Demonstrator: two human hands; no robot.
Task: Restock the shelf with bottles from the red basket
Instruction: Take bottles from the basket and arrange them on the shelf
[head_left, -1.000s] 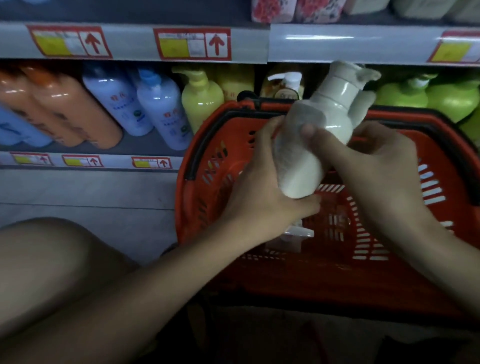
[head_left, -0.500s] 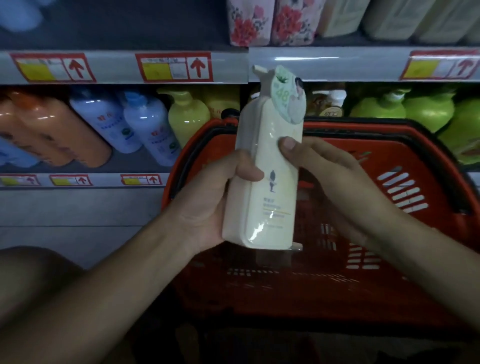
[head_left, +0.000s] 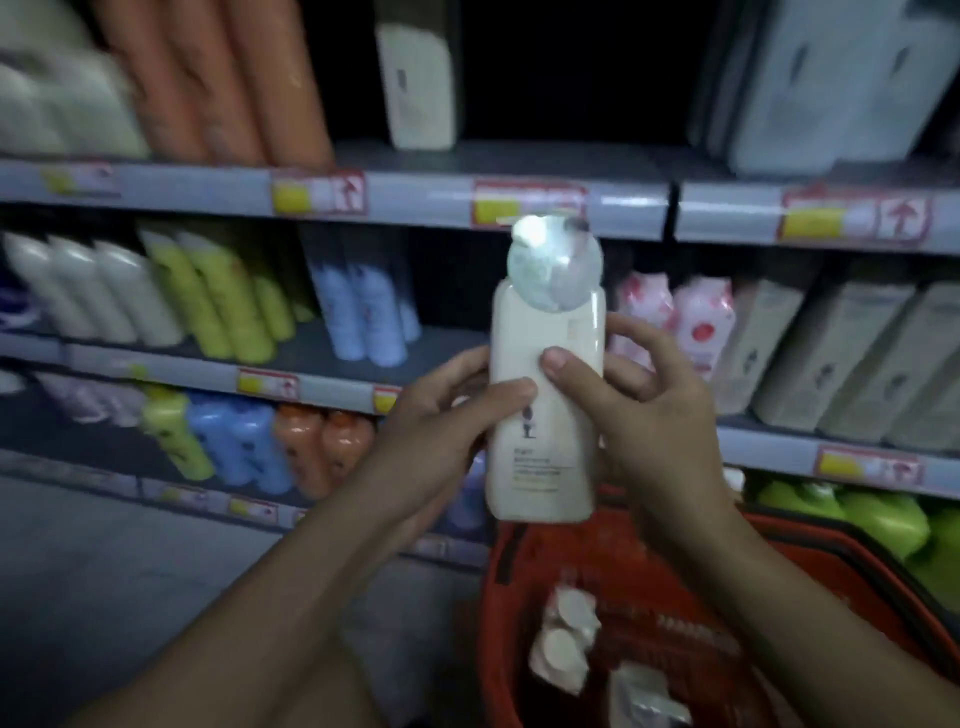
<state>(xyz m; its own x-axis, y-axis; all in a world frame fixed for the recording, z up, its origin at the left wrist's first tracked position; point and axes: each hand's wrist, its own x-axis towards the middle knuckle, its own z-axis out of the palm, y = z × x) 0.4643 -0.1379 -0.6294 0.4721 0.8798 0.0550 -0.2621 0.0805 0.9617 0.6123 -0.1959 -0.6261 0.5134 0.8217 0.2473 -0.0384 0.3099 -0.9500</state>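
Shelving: a grey shelf unit (head_left: 519, 156) filled the dim frame in several tiers, each edge carrying red-and-yellow price tags (head_left: 527, 203) with arrows.
Stock on display: orange bottles (head_left: 228, 78) stood on the top tier at left; white, yellow-green and blue bottles (head_left: 358, 306) lined the tier below, with pink floral packs (head_left: 701, 327) and pale grey cartons (head_left: 831, 358) to the right (all softened by blur).
Red basket: the red basket (head_left: 857, 582) sat low at right, in front of the shelving, with several pale bottles (head_left: 566, 644) lying inside it.
Cream bottle: a tall cream bottle (head_left: 545, 415) was held upright above the basket's near left rim and before the middle tiers, a round foil-like tag (head_left: 553, 270) covering its cap.
Left hand: the left hand (head_left: 447, 431) gripped the bottle's left side, thumb curled across the front.
Right hand: the right hand (head_left: 654, 410) gripped the right side, thumb pressed on the front just beside the left thumb, fingers wrapped behind.
Gap above: a dark open space (head_left: 566, 67) showed on the top tier beside a lone cream bottle (head_left: 418, 83).
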